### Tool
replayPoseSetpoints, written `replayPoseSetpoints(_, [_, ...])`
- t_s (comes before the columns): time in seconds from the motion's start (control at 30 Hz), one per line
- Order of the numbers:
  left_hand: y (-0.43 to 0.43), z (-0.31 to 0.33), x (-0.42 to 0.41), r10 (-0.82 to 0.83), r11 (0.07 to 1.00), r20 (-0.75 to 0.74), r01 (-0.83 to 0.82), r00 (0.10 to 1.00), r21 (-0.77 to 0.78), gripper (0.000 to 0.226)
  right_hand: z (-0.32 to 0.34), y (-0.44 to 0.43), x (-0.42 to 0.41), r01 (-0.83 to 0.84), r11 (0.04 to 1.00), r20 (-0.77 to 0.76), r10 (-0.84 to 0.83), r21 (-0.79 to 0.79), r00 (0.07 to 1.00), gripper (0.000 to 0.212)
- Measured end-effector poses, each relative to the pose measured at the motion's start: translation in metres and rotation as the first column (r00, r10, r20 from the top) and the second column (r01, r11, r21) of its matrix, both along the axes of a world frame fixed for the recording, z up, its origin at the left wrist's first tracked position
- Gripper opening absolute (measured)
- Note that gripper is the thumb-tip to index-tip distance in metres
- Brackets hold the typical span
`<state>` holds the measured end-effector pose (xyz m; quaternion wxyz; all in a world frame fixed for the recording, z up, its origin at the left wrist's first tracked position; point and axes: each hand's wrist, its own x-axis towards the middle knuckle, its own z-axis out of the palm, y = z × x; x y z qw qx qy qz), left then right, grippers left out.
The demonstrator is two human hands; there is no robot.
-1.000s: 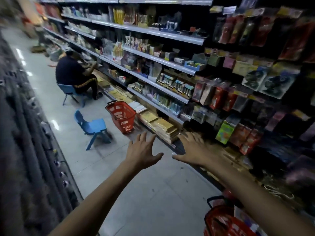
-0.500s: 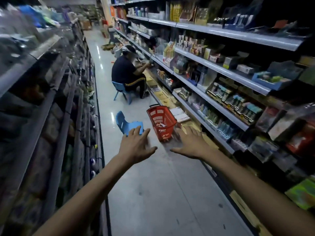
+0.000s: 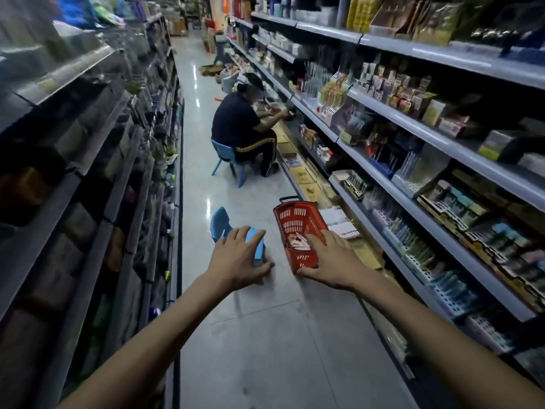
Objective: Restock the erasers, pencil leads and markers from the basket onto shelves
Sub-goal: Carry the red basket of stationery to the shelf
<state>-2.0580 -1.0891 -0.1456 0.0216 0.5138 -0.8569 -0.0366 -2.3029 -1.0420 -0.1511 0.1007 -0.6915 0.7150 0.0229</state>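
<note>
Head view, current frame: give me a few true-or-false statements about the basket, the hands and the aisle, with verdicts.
1. The red basket stands on the floor by the right-hand shelves. True.
2. The basket is empty. False: small packets lie inside it.
3. Both hands grip packets. False: the left hand and right hand are open and hold nothing.
4. A person sits on a blue chair farther down the aisle. True.
</note>
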Motion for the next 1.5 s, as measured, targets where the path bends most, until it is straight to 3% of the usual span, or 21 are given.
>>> replayPoseSetpoints(0.4, [-0.233,-0.011,-0.055,-0.087,0.995,0.03,0.085,0.996,0.044,0.085,-0.013,-0.201,-0.063,0.108,0.994,0.037,-0.109,0.023,0.993,0.096])
replayPoseSetpoints(0.87, [-0.512,-0.028,-0.234,-0.28,0.96,0.193,0.273,0.94,0.06,0.098,-0.057,-0.436,-0.229,0.207,0.976,0.128,-0.214,0.067,0.968,0.098])
replayPoseSetpoints(1.5, [-0.671,-0.027,-0.358,-0.457,0.884,0.285,0.465,0.843,0.043,0.091,-0.09,-0.533,-0.326,0.371,0.924,0.265,-0.382,0.091,0.885,0.098])
